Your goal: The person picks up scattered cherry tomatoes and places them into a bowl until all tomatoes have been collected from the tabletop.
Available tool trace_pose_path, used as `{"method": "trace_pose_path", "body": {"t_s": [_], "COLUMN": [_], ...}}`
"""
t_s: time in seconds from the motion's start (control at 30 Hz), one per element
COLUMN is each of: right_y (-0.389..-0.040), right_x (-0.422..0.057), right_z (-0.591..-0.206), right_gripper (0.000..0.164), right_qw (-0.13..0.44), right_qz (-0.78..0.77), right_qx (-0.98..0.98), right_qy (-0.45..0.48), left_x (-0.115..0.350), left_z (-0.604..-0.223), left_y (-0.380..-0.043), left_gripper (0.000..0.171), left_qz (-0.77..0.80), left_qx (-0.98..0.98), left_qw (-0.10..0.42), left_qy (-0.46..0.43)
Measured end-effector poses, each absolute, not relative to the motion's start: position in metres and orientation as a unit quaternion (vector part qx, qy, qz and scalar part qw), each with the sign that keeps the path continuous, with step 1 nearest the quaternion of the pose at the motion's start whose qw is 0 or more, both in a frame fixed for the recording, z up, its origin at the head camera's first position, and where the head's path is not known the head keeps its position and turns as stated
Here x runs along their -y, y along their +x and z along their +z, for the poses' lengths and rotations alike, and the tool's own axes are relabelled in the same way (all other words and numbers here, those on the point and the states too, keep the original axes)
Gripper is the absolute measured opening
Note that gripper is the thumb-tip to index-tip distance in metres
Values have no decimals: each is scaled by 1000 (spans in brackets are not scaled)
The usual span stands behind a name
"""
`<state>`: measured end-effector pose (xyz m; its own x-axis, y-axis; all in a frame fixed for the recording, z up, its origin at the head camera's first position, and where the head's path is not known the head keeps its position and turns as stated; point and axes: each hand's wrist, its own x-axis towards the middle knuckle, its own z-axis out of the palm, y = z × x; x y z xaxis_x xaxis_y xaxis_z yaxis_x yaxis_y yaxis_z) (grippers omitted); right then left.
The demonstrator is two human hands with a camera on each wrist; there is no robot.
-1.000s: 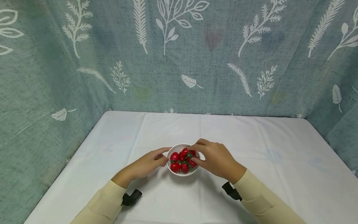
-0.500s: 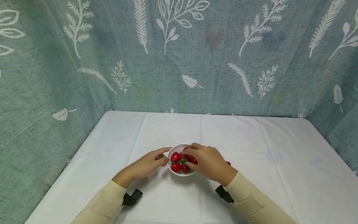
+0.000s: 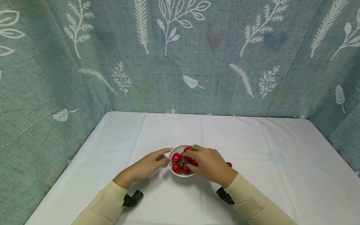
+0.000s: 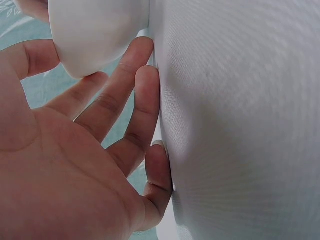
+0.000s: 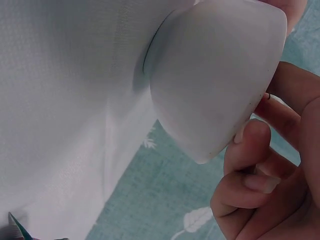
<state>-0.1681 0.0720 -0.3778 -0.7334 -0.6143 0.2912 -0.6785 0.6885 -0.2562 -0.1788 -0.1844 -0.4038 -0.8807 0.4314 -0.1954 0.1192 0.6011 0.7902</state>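
A small white bowl (image 3: 182, 176) stands near the front middle of the table, holding several red cherry tomatoes (image 3: 176, 168) with green stems. My left hand (image 3: 149, 164) holds the bowl's left side, thumb and fingertips touching its outer wall in the left wrist view. From the right, my right hand (image 3: 209, 163) reaches over the rim and pinches a cherry tomato between thumb and index finger. In the right wrist view, the bowl (image 5: 215, 80) hides those fingertips, and the other fingers are curled outside it.
Another cherry tomato (image 3: 229, 164) lies on the white tablecloth (image 3: 253, 140), partly behind my right wrist. A blue-green curtain (image 3: 180, 68) with white leaf prints hangs behind the table and along both sides.
My right hand has moved left and deeper over the bowl, then stayed nearly still. The tomato on the tablecloth has come into view behind it. My left hand keeps its place.
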Motion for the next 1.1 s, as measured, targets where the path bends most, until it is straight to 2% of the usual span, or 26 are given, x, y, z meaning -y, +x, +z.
{"method": "trace_pose_path", "body": {"t_s": [0.47, 0.9, 1.1], "right_y": [-161, -154, -150], "right_x": [-86, -121, -139], "right_z": [-370, -373, -377], "right_gripper": [32, 34, 33], "right_qw": [94, 137, 129], "right_qz": [172, 140, 128], "right_qx": [917, 920, 929], "right_qy": [346, 340, 323], "left_x": [181, 185, 185], "left_z": [-405, -405, -405], "left_y": [-179, -179, -180], "left_gripper": [49, 51, 50], "left_qz": [414, 417, 417], "left_qx": [-877, -875, -875], "left_qw": [185, 188, 190], "left_qy": [158, 155, 155]}}
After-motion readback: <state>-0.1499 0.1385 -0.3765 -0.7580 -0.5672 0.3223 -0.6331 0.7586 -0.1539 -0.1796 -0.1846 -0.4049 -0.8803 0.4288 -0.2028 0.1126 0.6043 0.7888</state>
